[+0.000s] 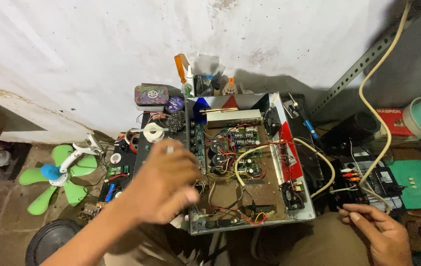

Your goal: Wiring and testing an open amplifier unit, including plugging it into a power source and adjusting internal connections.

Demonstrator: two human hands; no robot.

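Observation:
An open metal amplifier chassis [250,225] lies on the floor, with circuit boards [242,148], dark capacitors and coloured wires inside. A thick cream cable [314,157] loops across it. My left hand [163,182] is blurred and hovers over the chassis's left edge, fingers curled; a small pale tip shows above it, and I cannot tell whether it holds anything. My right hand [378,231] rests at the lower right, thumb and forefinger pinched together beside a black box with plugged cables [368,180].
A green plastic fan [55,175] lies on the floor at the left, and a black round speaker [50,239] below it. An orange-handled screwdriver [179,68], a round tin [151,94] and a white tape roll [153,132] sit by the wall. A blue-handled tool [309,125] lies right of the chassis.

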